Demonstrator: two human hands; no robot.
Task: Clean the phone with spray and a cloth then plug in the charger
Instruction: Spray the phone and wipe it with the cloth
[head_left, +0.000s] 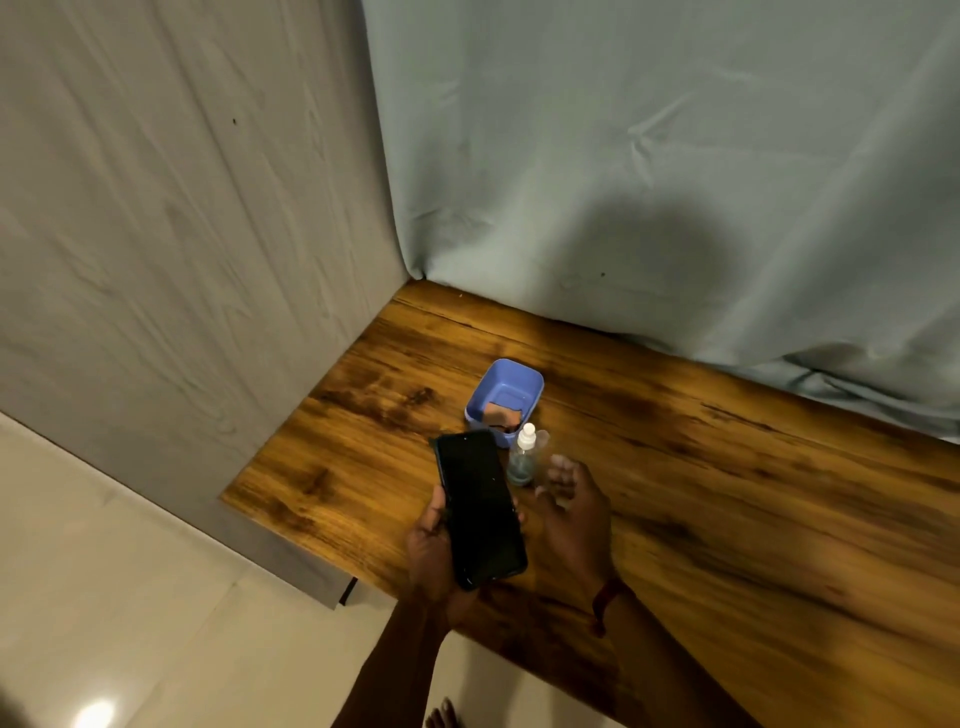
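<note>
We see a wooden bench (727, 493) set against a pale hanging sheet (675, 156). Over its near edge our left hand (431, 551) grips the dark phone (480, 506) from below, thumb on its left side, screen up and unlit. Our right hand (574, 514) hovers just beside it, fingers loosely spread and holding nothing. Behind the phone stands a blue tub (483, 395). The small clear spray bottle (522, 460) stands upright near the right fingertips. A brownish cloth (503, 417) lies in the tub.
</note>
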